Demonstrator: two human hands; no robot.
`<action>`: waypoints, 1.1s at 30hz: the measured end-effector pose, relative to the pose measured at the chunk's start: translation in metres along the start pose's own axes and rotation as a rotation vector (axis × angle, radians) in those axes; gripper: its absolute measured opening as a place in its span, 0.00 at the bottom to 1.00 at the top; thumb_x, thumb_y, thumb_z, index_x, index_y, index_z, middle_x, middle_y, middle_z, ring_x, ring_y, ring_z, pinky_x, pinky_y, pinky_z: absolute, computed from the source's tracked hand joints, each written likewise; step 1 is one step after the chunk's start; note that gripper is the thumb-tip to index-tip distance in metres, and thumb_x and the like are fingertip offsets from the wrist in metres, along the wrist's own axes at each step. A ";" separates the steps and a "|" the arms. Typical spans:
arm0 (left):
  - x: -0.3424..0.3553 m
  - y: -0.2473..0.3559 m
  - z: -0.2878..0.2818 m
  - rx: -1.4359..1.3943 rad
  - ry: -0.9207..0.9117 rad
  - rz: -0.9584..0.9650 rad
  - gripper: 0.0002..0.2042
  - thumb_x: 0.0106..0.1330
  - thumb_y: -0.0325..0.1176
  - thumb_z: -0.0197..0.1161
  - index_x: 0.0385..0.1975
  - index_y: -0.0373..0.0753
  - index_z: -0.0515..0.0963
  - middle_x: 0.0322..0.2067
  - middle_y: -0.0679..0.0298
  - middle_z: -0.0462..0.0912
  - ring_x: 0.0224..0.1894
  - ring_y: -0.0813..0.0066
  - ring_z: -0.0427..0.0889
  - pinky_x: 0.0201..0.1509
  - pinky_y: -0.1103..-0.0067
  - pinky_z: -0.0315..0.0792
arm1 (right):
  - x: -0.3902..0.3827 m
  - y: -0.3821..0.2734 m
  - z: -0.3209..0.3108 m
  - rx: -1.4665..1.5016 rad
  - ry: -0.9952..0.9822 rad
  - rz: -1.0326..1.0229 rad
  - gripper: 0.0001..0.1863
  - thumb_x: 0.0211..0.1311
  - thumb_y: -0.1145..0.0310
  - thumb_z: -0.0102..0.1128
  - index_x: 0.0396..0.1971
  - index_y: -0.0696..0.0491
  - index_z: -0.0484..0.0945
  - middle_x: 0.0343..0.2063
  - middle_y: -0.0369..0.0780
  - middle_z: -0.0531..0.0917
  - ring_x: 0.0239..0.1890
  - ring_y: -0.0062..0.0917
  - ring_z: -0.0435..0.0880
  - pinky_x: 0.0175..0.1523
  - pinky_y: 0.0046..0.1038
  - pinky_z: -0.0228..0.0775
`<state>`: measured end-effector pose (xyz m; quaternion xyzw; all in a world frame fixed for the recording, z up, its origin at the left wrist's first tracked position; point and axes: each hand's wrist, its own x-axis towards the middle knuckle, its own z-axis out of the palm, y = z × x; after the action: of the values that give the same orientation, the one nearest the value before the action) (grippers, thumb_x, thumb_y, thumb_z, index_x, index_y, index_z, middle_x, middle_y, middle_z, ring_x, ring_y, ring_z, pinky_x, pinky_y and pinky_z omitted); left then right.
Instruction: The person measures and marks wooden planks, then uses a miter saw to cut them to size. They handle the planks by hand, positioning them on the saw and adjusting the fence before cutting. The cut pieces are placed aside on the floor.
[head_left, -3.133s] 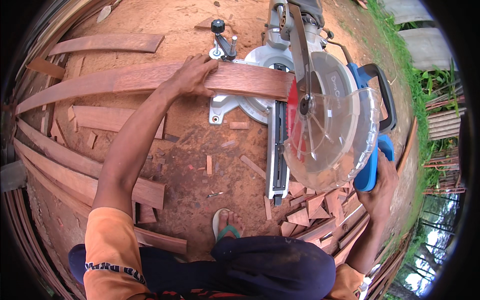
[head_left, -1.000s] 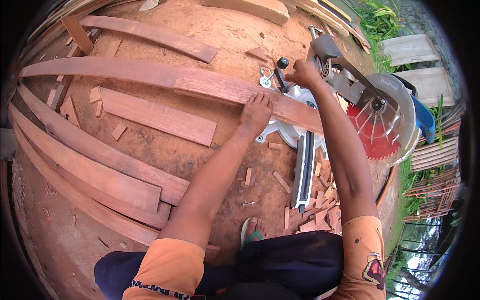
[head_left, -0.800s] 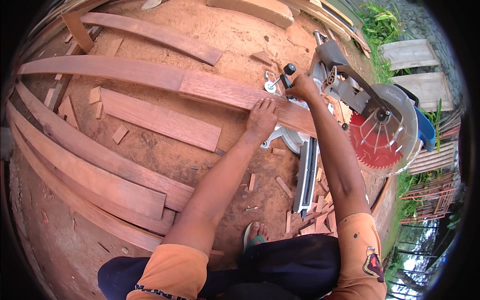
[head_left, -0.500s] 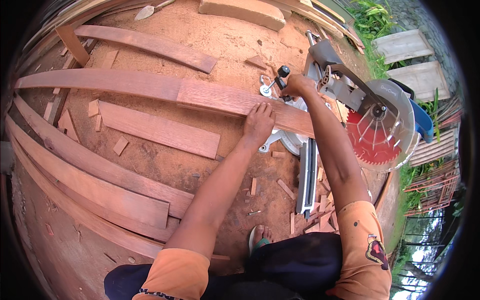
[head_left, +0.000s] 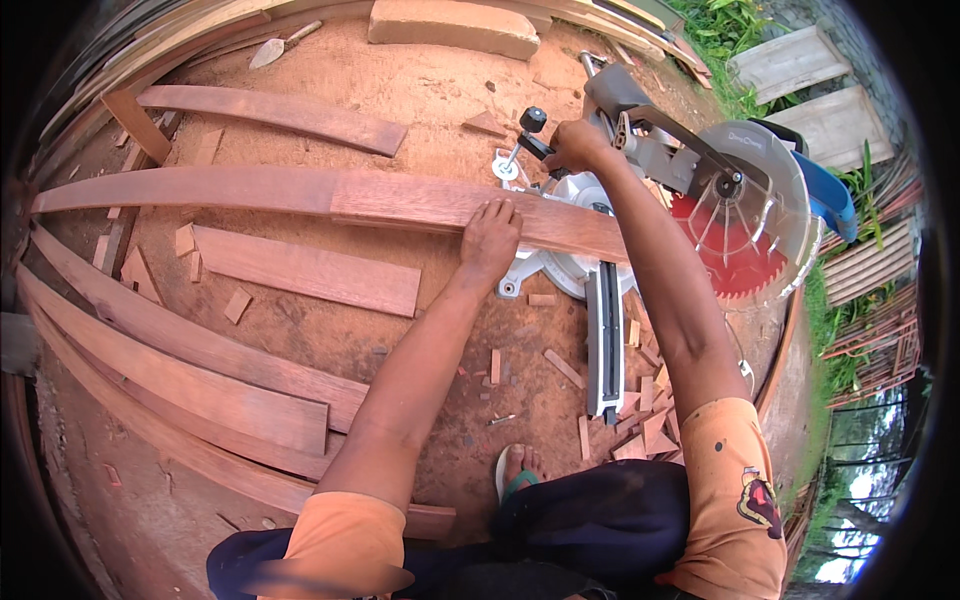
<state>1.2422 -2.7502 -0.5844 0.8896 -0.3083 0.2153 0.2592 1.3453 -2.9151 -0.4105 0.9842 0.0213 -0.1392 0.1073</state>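
Note:
My left hand (head_left: 487,245) grips the near edge of a long reddish wooden board (head_left: 400,208), fingers on its top. The board's right part lies across the silver base of a miter saw (head_left: 525,270) and runs behind my right forearm. My right hand (head_left: 573,146) is closed on the black clamp (head_left: 535,145) just beyond the board, partly hiding it. At the right is the saw head with a red toothed blade (head_left: 735,270), a clear guard and a blue handle (head_left: 835,205). The saw's rail (head_left: 605,340) points toward me.
Several loose planks (head_left: 200,360) lie on the dirt floor at the left, with offcuts (head_left: 650,430) below the saw. A trowel (head_left: 270,50) and a pale block (head_left: 450,25) are at the back. Grey sheets (head_left: 810,135) and plants line the right.
Since the oldest frame, my right hand has left the blue handle for the clamp and my left hand has shifted along the board. Lately both hands stay put while the view shifts slightly.

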 end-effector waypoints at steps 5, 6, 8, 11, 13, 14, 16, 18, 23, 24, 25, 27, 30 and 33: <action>-0.006 -0.007 -0.004 -0.074 0.015 0.003 0.21 0.57 0.30 0.69 0.53 0.36 0.81 0.56 0.58 0.80 0.63 0.60 0.76 0.67 0.67 0.71 | -0.007 0.002 0.001 0.064 -0.024 -0.084 0.20 0.50 0.56 0.73 0.41 0.51 0.90 0.36 0.47 0.90 0.43 0.40 0.89 0.50 0.38 0.80; -0.007 -0.007 -0.003 -0.071 0.037 0.021 0.21 0.57 0.30 0.69 0.53 0.36 0.81 0.56 0.58 0.80 0.63 0.60 0.75 0.67 0.68 0.71 | -0.008 0.006 0.005 0.046 0.005 -0.125 0.20 0.51 0.56 0.73 0.42 0.52 0.90 0.38 0.48 0.89 0.44 0.41 0.89 0.51 0.38 0.80; -0.008 -0.009 -0.001 -0.068 0.072 0.040 0.21 0.57 0.30 0.69 0.53 0.36 0.81 0.56 0.58 0.80 0.63 0.60 0.75 0.68 0.68 0.71 | -0.008 0.011 0.009 0.033 0.023 -0.180 0.20 0.52 0.57 0.72 0.43 0.52 0.89 0.40 0.48 0.89 0.46 0.43 0.87 0.54 0.39 0.78; -0.009 -0.010 0.000 -0.073 0.085 0.034 0.21 0.57 0.29 0.69 0.53 0.36 0.80 0.56 0.58 0.80 0.63 0.60 0.75 0.68 0.67 0.70 | -0.007 0.010 0.012 0.039 0.054 -0.213 0.19 0.54 0.57 0.71 0.41 0.53 0.90 0.39 0.49 0.89 0.45 0.43 0.88 0.53 0.40 0.79; -0.009 -0.007 0.000 -0.084 0.055 0.019 0.21 0.58 0.29 0.69 0.53 0.36 0.80 0.56 0.58 0.80 0.63 0.59 0.75 0.68 0.67 0.70 | -0.010 0.011 0.018 0.123 0.107 -0.118 0.18 0.55 0.57 0.70 0.40 0.54 0.90 0.38 0.50 0.89 0.44 0.44 0.88 0.52 0.41 0.79; -0.009 -0.008 0.000 -0.077 0.050 0.017 0.21 0.58 0.29 0.69 0.53 0.36 0.80 0.55 0.58 0.80 0.63 0.59 0.75 0.68 0.67 0.70 | -0.012 0.008 0.018 0.165 0.136 -0.074 0.18 0.56 0.57 0.69 0.39 0.55 0.90 0.37 0.51 0.89 0.43 0.44 0.88 0.52 0.41 0.79; -0.008 -0.011 -0.002 -0.061 0.039 0.012 0.22 0.57 0.30 0.69 0.53 0.36 0.80 0.55 0.58 0.81 0.63 0.60 0.75 0.68 0.67 0.71 | -0.014 0.006 0.010 0.284 0.049 -0.038 0.18 0.57 0.57 0.68 0.38 0.56 0.89 0.36 0.53 0.88 0.42 0.46 0.88 0.51 0.42 0.79; -0.007 -0.009 -0.002 -0.080 0.031 0.008 0.23 0.57 0.31 0.70 0.54 0.36 0.80 0.54 0.58 0.80 0.63 0.59 0.75 0.67 0.67 0.71 | -0.014 0.011 0.011 0.308 0.072 -0.020 0.19 0.57 0.55 0.68 0.37 0.57 0.89 0.35 0.54 0.88 0.42 0.47 0.88 0.51 0.43 0.79; -0.009 -0.001 -0.004 -0.114 0.025 0.008 0.23 0.56 0.34 0.72 0.53 0.36 0.80 0.54 0.57 0.80 0.62 0.59 0.75 0.67 0.67 0.71 | -0.019 0.021 0.004 0.263 0.344 0.103 0.22 0.58 0.51 0.66 0.37 0.57 0.89 0.34 0.56 0.88 0.41 0.49 0.88 0.51 0.45 0.79; -0.008 0.000 -0.005 -0.115 0.024 0.007 0.23 0.56 0.34 0.72 0.53 0.36 0.80 0.54 0.57 0.80 0.62 0.58 0.75 0.68 0.66 0.70 | -0.025 0.025 -0.015 0.325 0.349 0.108 0.24 0.59 0.49 0.65 0.37 0.57 0.89 0.33 0.55 0.88 0.42 0.49 0.88 0.51 0.46 0.78; -0.008 0.001 -0.006 -0.119 0.023 0.008 0.23 0.57 0.34 0.72 0.53 0.36 0.80 0.55 0.57 0.80 0.62 0.58 0.75 0.68 0.66 0.70 | -0.032 0.027 -0.030 0.336 0.396 0.133 0.24 0.61 0.48 0.64 0.38 0.57 0.89 0.32 0.53 0.88 0.39 0.46 0.89 0.49 0.43 0.79; -0.006 -0.005 -0.019 -0.147 -0.102 -0.036 0.24 0.58 0.35 0.73 0.55 0.35 0.80 0.56 0.55 0.79 0.63 0.57 0.74 0.69 0.65 0.69 | -0.050 0.005 -0.072 0.522 0.353 0.077 0.25 0.63 0.48 0.63 0.40 0.57 0.90 0.29 0.49 0.89 0.33 0.37 0.90 0.44 0.37 0.79; -0.001 0.000 -0.035 -0.409 -0.013 -0.183 0.27 0.59 0.37 0.73 0.58 0.34 0.78 0.59 0.53 0.77 0.66 0.54 0.72 0.71 0.65 0.67 | -0.093 -0.021 -0.097 0.761 0.341 -0.010 0.25 0.66 0.48 0.64 0.43 0.59 0.88 0.26 0.41 0.87 0.28 0.25 0.87 0.39 0.29 0.78; -0.006 -0.002 -0.058 -1.074 0.323 -0.469 0.35 0.68 0.58 0.58 0.61 0.30 0.74 0.61 0.45 0.76 0.66 0.53 0.73 0.70 0.61 0.68 | -0.139 -0.047 -0.088 1.017 0.256 -0.174 0.24 0.68 0.52 0.66 0.44 0.62 0.87 0.30 0.40 0.87 0.29 0.20 0.83 0.37 0.25 0.77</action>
<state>1.2266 -2.7117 -0.5434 0.6348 -0.1264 0.0992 0.7558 1.2327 -2.8513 -0.2987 0.9156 0.0457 -0.0190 -0.3991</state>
